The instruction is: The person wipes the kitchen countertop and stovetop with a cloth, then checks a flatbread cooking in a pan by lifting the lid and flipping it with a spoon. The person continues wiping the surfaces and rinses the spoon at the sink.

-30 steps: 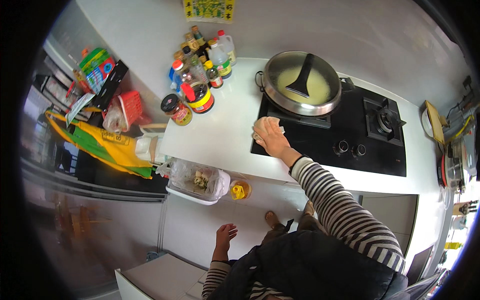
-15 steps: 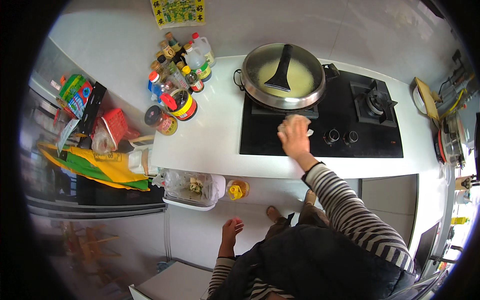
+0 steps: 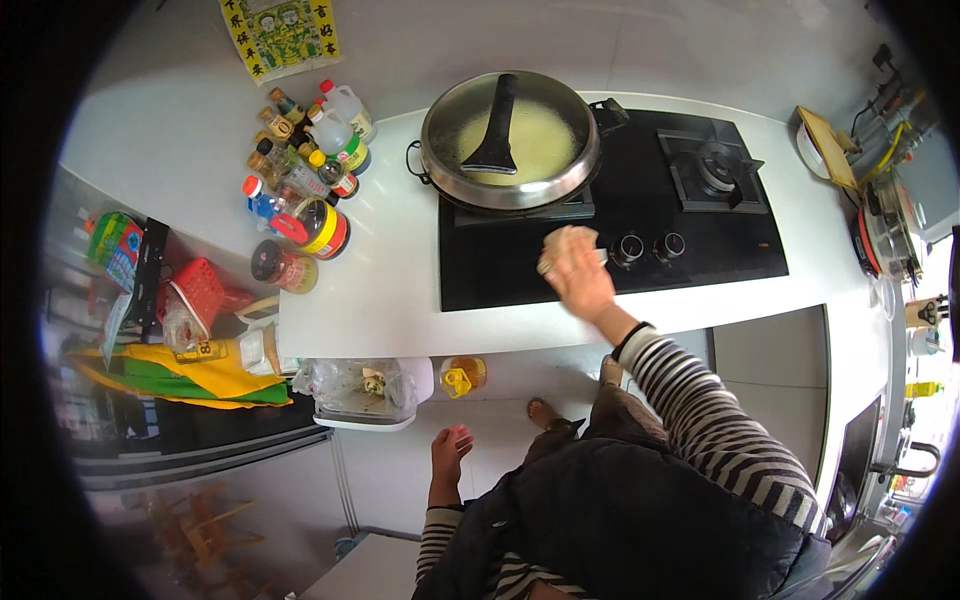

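My right hand (image 3: 580, 276) presses down on the front of the black glass cooktop (image 3: 690, 268), just left of the two round knobs. Under its palm and fingers is a crumpled pale cloth (image 3: 552, 246), mostly covered by the hand. My left hand (image 3: 452, 451) hangs low in front of the counter, fingers loosely apart and nothing in them. Behind my right hand, a wide steel pan (image 3: 520, 193) sits on the left burner, its lid (image 3: 545, 115) on top with a black upright handle (image 3: 498, 130). Pale contents show through the glass.
Several sauce bottles (image 3: 325, 228) crowd the white counter (image 3: 390, 270) at the left. The right burner (image 3: 716, 172) has no pot. Below the counter edge are a lined white bin (image 3: 365, 420) and a yellow-capped oil bottle (image 3: 462, 376). Pot lids (image 3: 888, 230) stand at the far right.
My right hand and the cloth have slid right across the cooktop, closer to the knobs. The whole view has shifted a little. My left hand stays low and free.
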Available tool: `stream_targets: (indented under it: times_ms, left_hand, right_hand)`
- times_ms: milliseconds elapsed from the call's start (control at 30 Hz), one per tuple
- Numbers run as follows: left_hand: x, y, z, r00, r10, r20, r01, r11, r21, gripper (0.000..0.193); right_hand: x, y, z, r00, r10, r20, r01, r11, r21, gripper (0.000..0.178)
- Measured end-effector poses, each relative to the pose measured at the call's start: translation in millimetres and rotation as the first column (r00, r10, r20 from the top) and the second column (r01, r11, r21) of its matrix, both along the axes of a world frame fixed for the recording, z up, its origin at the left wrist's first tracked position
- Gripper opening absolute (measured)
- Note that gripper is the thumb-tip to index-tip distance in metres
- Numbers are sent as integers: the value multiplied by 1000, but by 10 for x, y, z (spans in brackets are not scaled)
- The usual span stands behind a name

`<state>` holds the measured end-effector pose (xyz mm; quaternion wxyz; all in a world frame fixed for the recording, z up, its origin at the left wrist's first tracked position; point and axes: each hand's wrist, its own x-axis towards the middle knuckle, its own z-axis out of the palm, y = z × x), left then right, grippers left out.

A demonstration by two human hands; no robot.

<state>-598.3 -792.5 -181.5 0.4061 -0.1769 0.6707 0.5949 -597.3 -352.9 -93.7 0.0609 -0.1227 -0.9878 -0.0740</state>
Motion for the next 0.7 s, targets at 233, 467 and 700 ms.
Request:
stream_targets:
  times_ms: [233,467,700]
  left_hand:
    - [11,230,67,995,-103,16,104,994,-23,29]
    - [-322,631,108,975,-212,-59,216,974,66,28]
    - [-388,1094,348,950,-240,-197,266,957,113,26]
  right_hand:
    - [-392,-271,-207,996,-29,-79,19,993,-120,51]
    - [615,-66,-292,987,-5,-162,-51,940,-338,45]
    - [1445,518,-35,900,-354,-252,237,886,-399,40]
